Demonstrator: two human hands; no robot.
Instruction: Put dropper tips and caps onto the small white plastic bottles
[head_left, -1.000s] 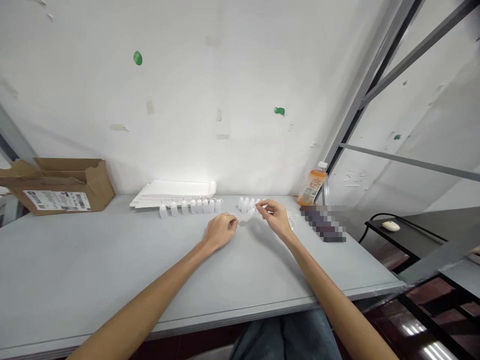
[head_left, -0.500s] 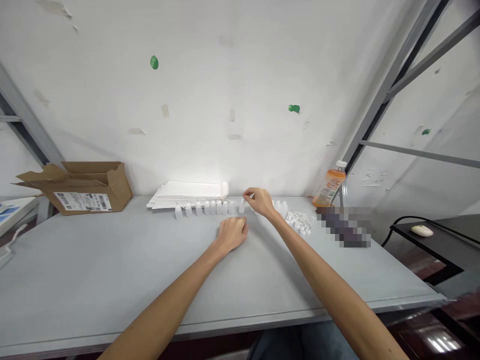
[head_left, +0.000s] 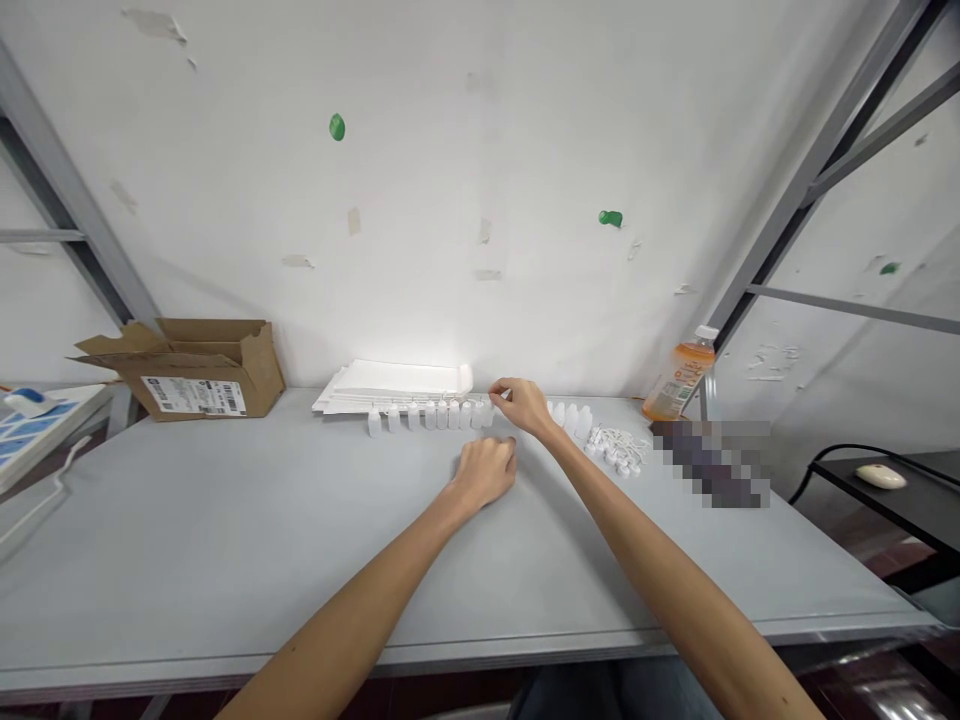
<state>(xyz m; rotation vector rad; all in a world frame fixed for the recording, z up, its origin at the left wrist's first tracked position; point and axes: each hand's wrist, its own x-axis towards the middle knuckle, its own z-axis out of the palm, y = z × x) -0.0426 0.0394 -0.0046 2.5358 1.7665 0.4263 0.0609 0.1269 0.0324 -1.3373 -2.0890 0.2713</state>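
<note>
A row of several small white bottles stands near the back of the grey table. My right hand is at the right end of that row, fingers pinched on a small white bottle set against the last one. My left hand rests on the table just in front, fingers curled in a loose fist with nothing visible in it. To the right of my right hand stand a few more white bottles and a heap of small white caps.
A stack of white sheets lies behind the row. An open cardboard box sits at the back left. An orange drink bottle stands at the back right beside a grey metal frame post. A mouse lies on a dark side table.
My right hand carried a small white bottle left from the loose group to the right end of the row. My left hand stayed resting on the table. The view swung left.
</note>
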